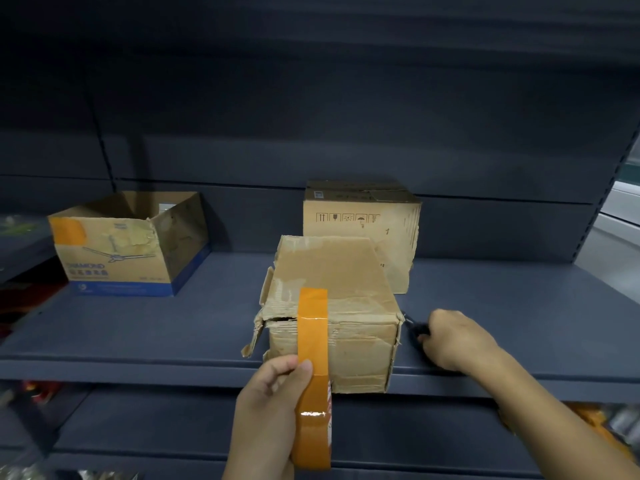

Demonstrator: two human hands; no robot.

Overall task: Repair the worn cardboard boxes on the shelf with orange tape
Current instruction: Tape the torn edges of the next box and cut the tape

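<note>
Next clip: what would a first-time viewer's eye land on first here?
The bright orange tape strip running over the top edge of the battered front box at the shelf's front edge. The left hand holds the tape roll below it, while the right hand grips a small dark object beside the box.

A shop or stockroom aisle: dark metal shelf (173,327) racking holding worn cardboard boxes (131,244), with packaged goods (609,424) on lower tiers.
</note>
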